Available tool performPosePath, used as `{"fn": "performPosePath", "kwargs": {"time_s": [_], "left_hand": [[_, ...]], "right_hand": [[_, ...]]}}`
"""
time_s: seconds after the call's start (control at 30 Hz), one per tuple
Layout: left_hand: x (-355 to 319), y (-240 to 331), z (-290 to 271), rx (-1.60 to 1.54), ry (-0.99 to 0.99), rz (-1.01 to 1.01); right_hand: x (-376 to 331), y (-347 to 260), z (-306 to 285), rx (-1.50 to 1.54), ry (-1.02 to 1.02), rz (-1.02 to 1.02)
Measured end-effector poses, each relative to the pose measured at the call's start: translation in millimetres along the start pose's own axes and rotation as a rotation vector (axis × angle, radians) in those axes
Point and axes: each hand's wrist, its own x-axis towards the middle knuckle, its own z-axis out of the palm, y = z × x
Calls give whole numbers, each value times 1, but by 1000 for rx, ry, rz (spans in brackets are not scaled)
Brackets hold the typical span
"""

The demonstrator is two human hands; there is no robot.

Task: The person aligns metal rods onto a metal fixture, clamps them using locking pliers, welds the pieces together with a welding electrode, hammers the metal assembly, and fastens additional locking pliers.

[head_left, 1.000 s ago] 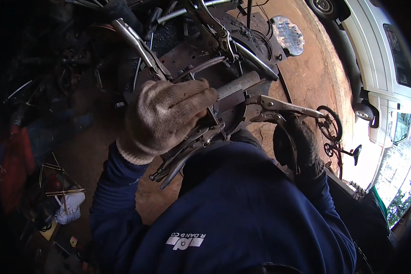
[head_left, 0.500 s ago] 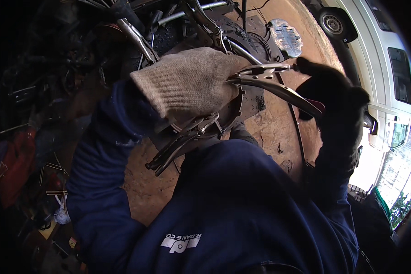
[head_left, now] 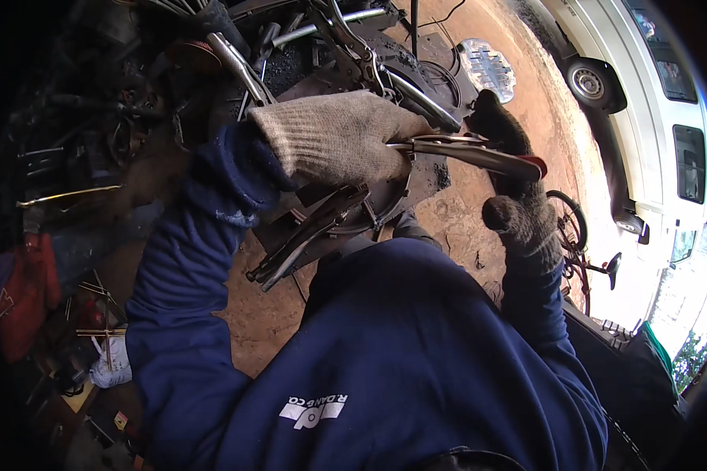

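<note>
My left hand (head_left: 342, 137), in a beige knit glove, is closed around the jaw end of a pair of locking pliers (head_left: 456, 149); the jaws are hidden under it. My right hand (head_left: 518, 184), in a darker, shaded glove, is curled about the handle ends, with fingers on the far side and thumb nearer me. Just below my left hand, a second pair of locking pliers (head_left: 306, 239) sits at a curved metal band (head_left: 397, 196). More locking pliers (head_left: 361, 55) stand beyond my hands, beside a metal tube (head_left: 424, 102).
A dark metal worktable (head_left: 436, 177) lies under the work. Tools and scrap crowd the left, with a red cloth item (head_left: 27, 290) and a white bag (head_left: 111, 361). A metal plate with slots (head_left: 487, 69) lies on the ground. At right are a bicycle (head_left: 577, 251) and a white van (head_left: 660, 102).
The pliers' handles have come closer together. My right hand has moved left and nearer to my left hand, and the view has shifted slightly, bringing the bicycle into sight.
</note>
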Motion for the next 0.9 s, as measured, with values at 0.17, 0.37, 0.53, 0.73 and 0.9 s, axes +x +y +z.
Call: {"fn": "performPosePath", "kwargs": {"time_s": [0.17, 0.37, 0.53, 0.73, 0.9], "left_hand": [[-12, 28, 3, -133, -92, -144], [-53, 16, 8, -227, 180, 25], [-137, -34, 50, -647, 613, -139], [-150, -51, 94, -698, 1059, 51], [-138, -58, 114, -675, 1277, -131]], "right_hand": [[-13, -13, -3, -110, -61, 116], [-1, 15, -15, 51, 32, -50], [35, 99, -40, -705, 78, 231], [96, 97, -22, -999, -315, 274], [120, 87, -13, -1189, -494, 258]]}}
